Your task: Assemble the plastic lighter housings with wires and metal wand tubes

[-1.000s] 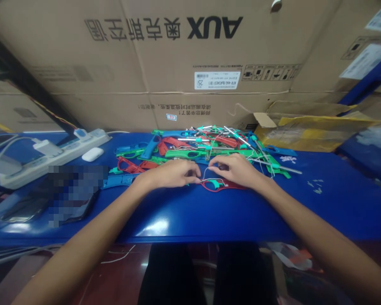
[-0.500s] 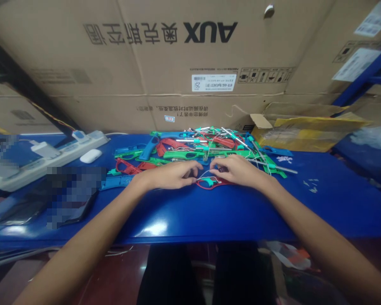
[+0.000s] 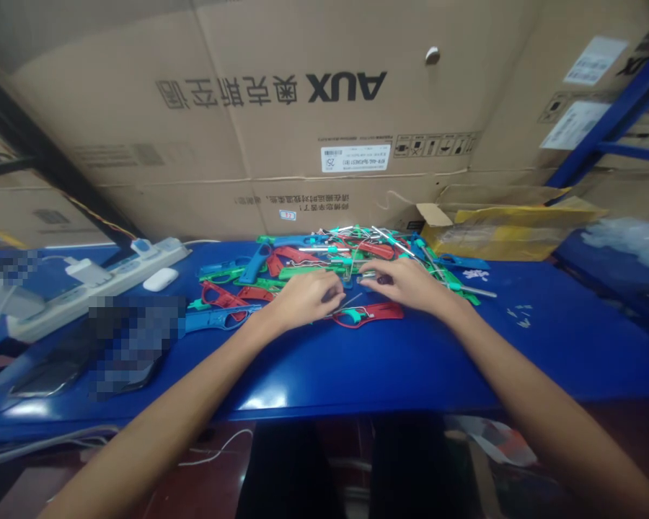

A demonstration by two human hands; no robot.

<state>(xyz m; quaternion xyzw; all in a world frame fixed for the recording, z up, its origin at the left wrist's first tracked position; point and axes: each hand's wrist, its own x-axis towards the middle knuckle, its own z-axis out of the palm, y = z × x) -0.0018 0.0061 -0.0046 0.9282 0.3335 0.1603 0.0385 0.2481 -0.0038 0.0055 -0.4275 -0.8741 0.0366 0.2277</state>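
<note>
A red plastic half-shell of a long-necked lighter (image 3: 381, 312) lies on the blue table, with a green trigger (image 3: 352, 315) and a thin white wire in it. My left hand (image 3: 309, 297) is closed at the shell's left end, thumb and fingers close together; what they pinch is hidden. A thin grey strip (image 3: 351, 303) slants up from beside its fingertips. Just above the shell's right part, my right hand (image 3: 403, 282) is closed with a small shiny piece (image 3: 368, 276) at its fingertips, too small to name. Behind both hands is a pile of lighter parts (image 3: 314, 270): red, green and blue shells, metal tubes and wires.
On the left are a white power strip (image 3: 108, 277), a white earbud case (image 3: 161, 280) and dark, partly blurred flat items (image 3: 48, 375). An open carton (image 3: 497, 234) stands at the back right. Small clear pieces (image 3: 521, 315) lie on the right. A large cardboard wall (image 3: 270, 137) rises behind.
My right hand has lifted slightly off the red shell, uncovering its right end, and a shiny piece now shows at its fingertips. My left hand stays near the shell. The view has tilted up.
</note>
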